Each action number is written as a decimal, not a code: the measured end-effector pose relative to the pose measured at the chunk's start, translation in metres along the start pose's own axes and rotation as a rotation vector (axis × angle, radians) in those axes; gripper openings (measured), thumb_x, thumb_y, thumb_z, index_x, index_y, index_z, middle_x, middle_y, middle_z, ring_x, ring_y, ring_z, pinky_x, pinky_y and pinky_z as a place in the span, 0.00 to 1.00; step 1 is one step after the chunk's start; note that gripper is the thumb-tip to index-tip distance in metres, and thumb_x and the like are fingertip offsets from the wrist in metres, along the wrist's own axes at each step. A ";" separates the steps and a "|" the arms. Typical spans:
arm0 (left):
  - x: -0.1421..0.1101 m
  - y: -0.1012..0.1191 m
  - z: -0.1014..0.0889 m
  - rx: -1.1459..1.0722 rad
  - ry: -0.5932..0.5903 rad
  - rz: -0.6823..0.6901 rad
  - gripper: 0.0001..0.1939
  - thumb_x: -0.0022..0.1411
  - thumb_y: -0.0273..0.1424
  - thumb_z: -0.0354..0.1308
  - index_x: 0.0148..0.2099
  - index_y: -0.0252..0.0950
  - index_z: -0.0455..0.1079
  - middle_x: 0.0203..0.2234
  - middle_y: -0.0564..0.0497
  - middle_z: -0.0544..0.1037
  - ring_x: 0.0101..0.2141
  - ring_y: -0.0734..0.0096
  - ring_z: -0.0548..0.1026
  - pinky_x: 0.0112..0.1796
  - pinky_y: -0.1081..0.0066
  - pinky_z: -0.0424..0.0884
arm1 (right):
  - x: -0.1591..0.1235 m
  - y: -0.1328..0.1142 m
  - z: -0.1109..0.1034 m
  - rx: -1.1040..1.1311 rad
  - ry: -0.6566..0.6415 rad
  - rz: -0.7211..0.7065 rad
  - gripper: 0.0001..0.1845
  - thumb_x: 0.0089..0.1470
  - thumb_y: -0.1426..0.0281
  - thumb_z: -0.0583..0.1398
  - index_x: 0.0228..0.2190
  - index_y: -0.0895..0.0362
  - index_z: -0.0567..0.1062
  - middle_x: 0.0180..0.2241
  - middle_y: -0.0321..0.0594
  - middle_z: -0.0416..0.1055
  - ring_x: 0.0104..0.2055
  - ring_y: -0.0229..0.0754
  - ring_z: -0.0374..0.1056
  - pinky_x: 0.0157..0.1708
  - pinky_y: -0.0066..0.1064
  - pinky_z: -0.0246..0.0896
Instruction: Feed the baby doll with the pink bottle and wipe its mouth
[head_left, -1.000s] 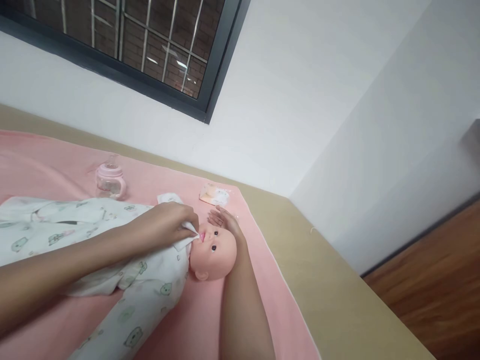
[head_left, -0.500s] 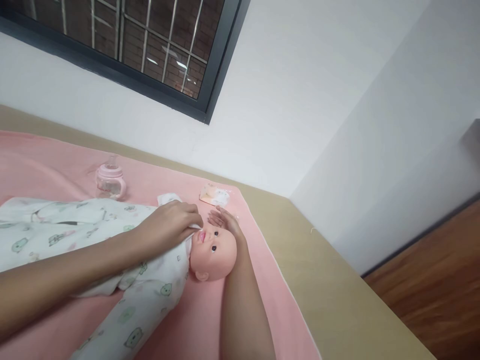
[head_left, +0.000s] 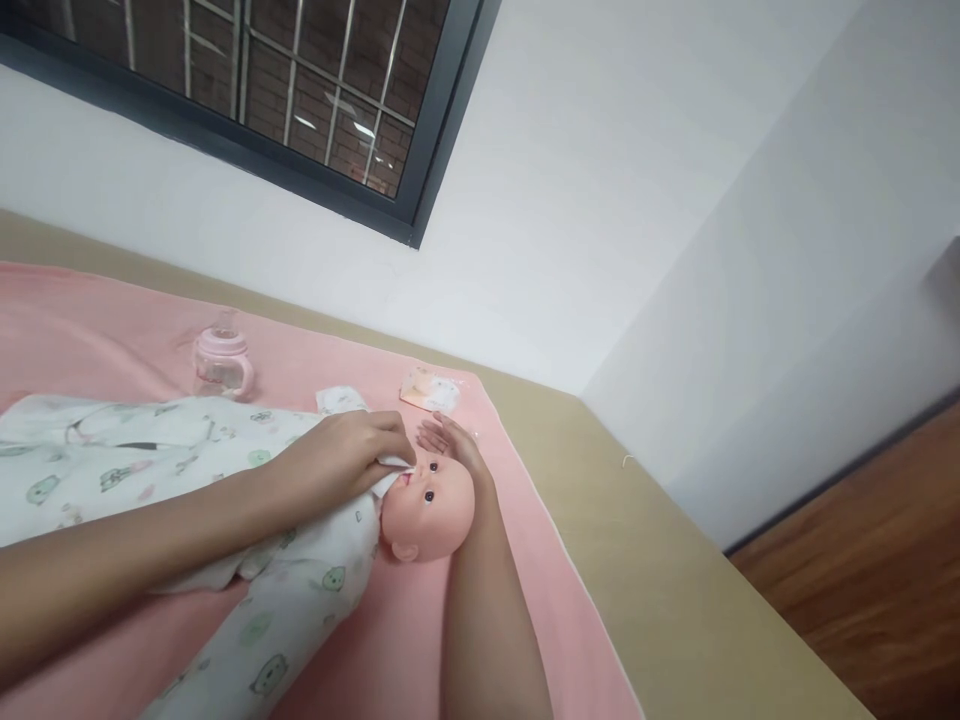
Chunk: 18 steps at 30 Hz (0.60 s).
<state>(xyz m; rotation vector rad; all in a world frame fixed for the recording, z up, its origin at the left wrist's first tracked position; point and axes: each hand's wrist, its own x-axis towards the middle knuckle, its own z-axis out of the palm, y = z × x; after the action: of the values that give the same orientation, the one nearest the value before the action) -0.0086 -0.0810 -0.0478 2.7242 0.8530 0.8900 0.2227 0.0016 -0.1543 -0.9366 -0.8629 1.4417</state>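
Observation:
A bald baby doll lies on its back on a pink sheet, dressed in a white printed outfit. Its head is toward the right. My left hand reaches across the doll's chest, fingers closed on a white wipe whose edge touches the doll's mouth. Most of the wipe is hidden under the fingers. Behind the doll's head lies my right hand, fingers stretched out and holding nothing, with its wrist and forearm alongside the crown.
Beyond the doll stands a pink-lidded baby bottle with a handle. A small plastic packet lies past my right hand. The tan bed surface borders the sheet, below a white wall and a barred window.
My left hand has shifted slightly to the right with the wipe, which now covers more of the doll's mouth. My right hand and the doll have hardly moved.

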 end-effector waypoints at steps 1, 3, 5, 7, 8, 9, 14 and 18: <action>-0.001 0.002 0.000 0.020 -0.019 0.006 0.14 0.61 0.26 0.48 0.36 0.39 0.76 0.33 0.51 0.74 0.32 0.70 0.72 0.31 0.73 0.63 | 0.000 0.000 0.000 -0.003 0.003 0.001 0.20 0.46 0.62 0.64 0.42 0.53 0.70 0.41 0.41 0.75 0.47 0.44 0.71 0.49 0.39 0.66; -0.002 0.005 0.002 0.083 -0.044 0.023 0.15 0.62 0.24 0.48 0.36 0.39 0.76 0.33 0.51 0.74 0.31 0.70 0.71 0.31 0.72 0.62 | 0.002 0.000 -0.001 -0.007 0.003 0.000 0.20 0.46 0.61 0.64 0.42 0.54 0.70 0.40 0.41 0.75 0.47 0.44 0.71 0.48 0.39 0.66; -0.003 0.006 0.004 0.138 -0.067 0.032 0.15 0.62 0.23 0.47 0.37 0.39 0.76 0.33 0.51 0.73 0.30 0.69 0.71 0.30 0.71 0.62 | 0.004 0.002 -0.002 -0.005 -0.006 -0.002 0.20 0.46 0.61 0.63 0.41 0.54 0.70 0.40 0.41 0.75 0.46 0.44 0.71 0.48 0.40 0.66; -0.003 0.007 0.005 0.162 -0.081 0.031 0.15 0.62 0.22 0.48 0.38 0.39 0.76 0.33 0.51 0.73 0.29 0.69 0.71 0.30 0.71 0.61 | 0.005 0.003 -0.003 0.001 -0.017 -0.007 0.19 0.46 0.61 0.63 0.40 0.54 0.70 0.40 0.41 0.75 0.46 0.43 0.71 0.49 0.40 0.66; -0.002 0.008 0.005 0.165 -0.081 0.030 0.15 0.62 0.21 0.48 0.38 0.39 0.76 0.34 0.51 0.73 0.29 0.69 0.71 0.30 0.71 0.61 | 0.006 0.003 -0.003 0.003 -0.022 -0.010 0.18 0.47 0.61 0.63 0.40 0.54 0.70 0.39 0.40 0.75 0.46 0.43 0.71 0.49 0.40 0.66; -0.002 0.008 0.005 0.167 -0.076 0.029 0.15 0.62 0.21 0.49 0.39 0.39 0.76 0.34 0.50 0.73 0.30 0.68 0.71 0.30 0.71 0.61 | 0.006 0.004 -0.003 0.003 -0.025 -0.013 0.18 0.47 0.62 0.63 0.40 0.54 0.70 0.39 0.40 0.75 0.46 0.43 0.71 0.50 0.40 0.65; -0.001 0.008 0.006 0.182 -0.057 0.032 0.15 0.62 0.21 0.49 0.41 0.39 0.76 0.36 0.49 0.72 0.32 0.66 0.71 0.31 0.69 0.62 | 0.004 0.002 -0.002 -0.013 -0.015 -0.020 0.18 0.46 0.62 0.63 0.40 0.54 0.70 0.39 0.40 0.75 0.45 0.42 0.71 0.50 0.40 0.65; -0.003 0.007 0.007 0.198 -0.058 0.028 0.15 0.61 0.20 0.50 0.40 0.39 0.75 0.37 0.49 0.72 0.32 0.65 0.71 0.32 0.68 0.63 | 0.000 0.000 0.001 -0.017 -0.012 -0.015 0.17 0.47 0.62 0.63 0.40 0.54 0.70 0.40 0.40 0.75 0.46 0.43 0.71 0.50 0.39 0.65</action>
<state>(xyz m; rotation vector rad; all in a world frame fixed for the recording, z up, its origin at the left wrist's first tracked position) -0.0029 -0.0884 -0.0531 2.9216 0.9403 0.7646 0.2219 0.0021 -0.1543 -0.9339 -0.8907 1.4303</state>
